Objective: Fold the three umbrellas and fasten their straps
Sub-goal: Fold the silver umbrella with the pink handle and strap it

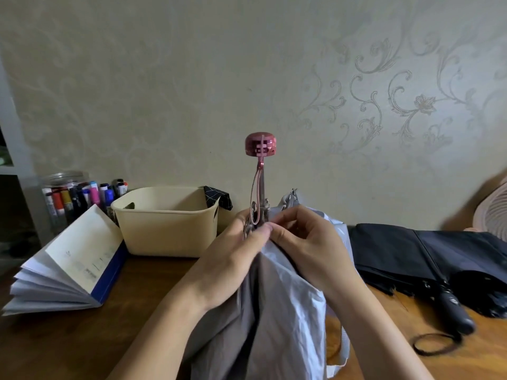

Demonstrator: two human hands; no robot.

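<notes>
The person holds the pale blue umbrella standing up in the middle, close to them, with its pink handle on top. The left hand has its fingers curled round the bunched cloth and the metal ribs. The right hand pinches a fold of cloth just beside it, fingers bent. I think this umbrella is only partly folded: the cloth hangs loose and no strap goes round it yet. To the right, the black umbrella lies on the wooden table, pushed short but floppy, so it looks not wrapped up. I cannot find a third umbrella for sure. So most of the job looks left to do
</notes>
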